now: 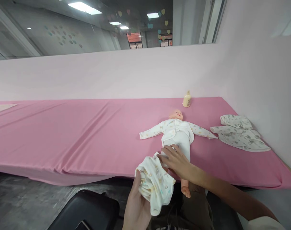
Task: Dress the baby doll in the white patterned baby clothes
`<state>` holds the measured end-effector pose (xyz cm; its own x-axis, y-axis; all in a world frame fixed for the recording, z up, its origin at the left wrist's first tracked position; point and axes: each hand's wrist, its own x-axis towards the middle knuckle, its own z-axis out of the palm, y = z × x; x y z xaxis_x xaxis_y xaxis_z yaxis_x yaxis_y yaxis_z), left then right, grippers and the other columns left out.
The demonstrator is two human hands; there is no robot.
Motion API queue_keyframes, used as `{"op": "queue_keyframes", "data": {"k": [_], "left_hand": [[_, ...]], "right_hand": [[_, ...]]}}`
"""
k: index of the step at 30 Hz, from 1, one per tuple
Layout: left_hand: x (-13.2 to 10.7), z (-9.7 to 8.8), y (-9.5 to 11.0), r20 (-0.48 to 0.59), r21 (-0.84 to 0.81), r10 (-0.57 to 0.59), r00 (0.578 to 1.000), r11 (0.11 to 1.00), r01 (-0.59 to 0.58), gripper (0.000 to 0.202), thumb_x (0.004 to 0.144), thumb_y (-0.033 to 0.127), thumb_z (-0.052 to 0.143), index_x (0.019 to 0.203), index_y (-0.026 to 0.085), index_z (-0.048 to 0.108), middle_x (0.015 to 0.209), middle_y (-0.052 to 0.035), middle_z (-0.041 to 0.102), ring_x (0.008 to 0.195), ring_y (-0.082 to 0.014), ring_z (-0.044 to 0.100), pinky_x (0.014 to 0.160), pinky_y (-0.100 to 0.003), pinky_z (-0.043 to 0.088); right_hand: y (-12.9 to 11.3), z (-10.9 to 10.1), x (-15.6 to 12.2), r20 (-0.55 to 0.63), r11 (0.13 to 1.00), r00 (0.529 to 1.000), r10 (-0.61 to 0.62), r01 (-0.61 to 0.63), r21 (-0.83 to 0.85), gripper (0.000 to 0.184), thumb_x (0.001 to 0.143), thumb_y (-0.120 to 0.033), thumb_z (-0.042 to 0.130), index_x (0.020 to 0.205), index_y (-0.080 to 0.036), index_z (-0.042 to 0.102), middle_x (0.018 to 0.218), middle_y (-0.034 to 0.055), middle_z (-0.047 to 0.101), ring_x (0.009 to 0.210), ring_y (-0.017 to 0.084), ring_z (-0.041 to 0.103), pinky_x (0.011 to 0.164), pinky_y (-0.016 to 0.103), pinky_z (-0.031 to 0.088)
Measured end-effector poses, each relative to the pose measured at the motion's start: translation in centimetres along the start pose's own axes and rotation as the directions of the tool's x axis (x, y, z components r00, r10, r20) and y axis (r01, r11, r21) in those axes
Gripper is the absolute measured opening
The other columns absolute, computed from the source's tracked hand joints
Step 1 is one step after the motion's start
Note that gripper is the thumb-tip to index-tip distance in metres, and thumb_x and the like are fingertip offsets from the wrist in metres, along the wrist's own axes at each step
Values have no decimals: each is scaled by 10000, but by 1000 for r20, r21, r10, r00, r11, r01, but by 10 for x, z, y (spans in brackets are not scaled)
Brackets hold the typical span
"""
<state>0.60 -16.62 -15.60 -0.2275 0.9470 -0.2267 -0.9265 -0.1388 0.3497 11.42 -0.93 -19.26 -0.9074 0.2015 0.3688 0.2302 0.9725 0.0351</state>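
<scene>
A baby doll (176,129) lies on its back on the pink table cover (88,134), arms spread, dressed in a white printed top. Its legs hang over the near edge, one bare foot (185,191) showing. My left hand (136,207) grips a bunched pair of white printed baby trousers (155,183) below the table edge. My right hand (176,161) rests on the doll's legs, its fingers partly curled and touching the trousers' waistband.
A small cream bottle (187,99) stands by the pink back wall. More folded baby clothes (238,132) lie at the right near the side wall. A black chair (88,209) stands below at the left.
</scene>
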Motion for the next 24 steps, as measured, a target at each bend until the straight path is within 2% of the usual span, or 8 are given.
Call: {"op": "queue_keyframes", "data": {"k": [3,6,11,16,18,21,24], "left_hand": [[-2,-11,-10,-152,50,23,988,999,-15,470,965,385,439,1411,242,481,1276,-79,636,1285,-267,506,1161,-445,287],[-5,-12,-17,-260,104,45,965,994,-18,486,944,360,502,1414,237,477,1262,-88,645,1258,-268,534,1144,-431,329],[-2,-7,-35,-319,139,58,946,990,-13,529,920,341,556,1432,255,449,1289,-89,627,1232,-258,559,1121,-401,373],[6,-6,-46,-362,71,-42,931,995,73,561,903,323,587,1439,271,429,1294,-80,625,1184,-250,597,1059,-387,447],[7,-6,-45,-380,68,-57,923,994,90,554,890,353,603,1414,238,465,1276,-91,635,1164,-254,610,1037,-384,468],[8,-6,-39,-386,53,-40,922,996,66,490,905,351,580,1368,203,516,1231,-93,659,1139,-243,625,1014,-364,483],[8,-9,-35,-403,51,0,915,998,23,440,915,329,565,1337,206,541,1173,-79,686,1105,-230,642,992,-349,496]], "right_hand": [[1,-1,1,-9,1000,1000,11,-11,21,431,824,-63,524,1235,-192,522,1178,110,577,1156,273,478,966,447,389],[-2,-1,2,-13,998,999,53,-52,22,393,842,-72,504,1215,-188,539,1162,111,589,1155,277,481,961,450,396],[-12,3,1,-7,998,998,56,-56,5,365,891,-131,476,1253,-159,517,1159,127,588,1144,281,489,966,459,401],[-19,12,-5,-27,998,998,55,-55,11,394,933,-134,420,1322,-83,455,1305,179,526,1269,307,414,1038,487,359],[-18,10,-8,-14,996,999,42,-41,75,421,936,-125,405,1354,-83,423,1373,181,482,1317,306,368,1072,505,333],[-14,0,-14,49,960,999,6,-19,280,486,918,-95,405,1402,-130,379,1454,145,417,1398,271,272,1138,511,270],[-13,-16,-21,137,831,990,36,-106,546,456,913,-103,410,1363,-171,446,1478,104,400,1432,224,232,1158,446,282]]}}
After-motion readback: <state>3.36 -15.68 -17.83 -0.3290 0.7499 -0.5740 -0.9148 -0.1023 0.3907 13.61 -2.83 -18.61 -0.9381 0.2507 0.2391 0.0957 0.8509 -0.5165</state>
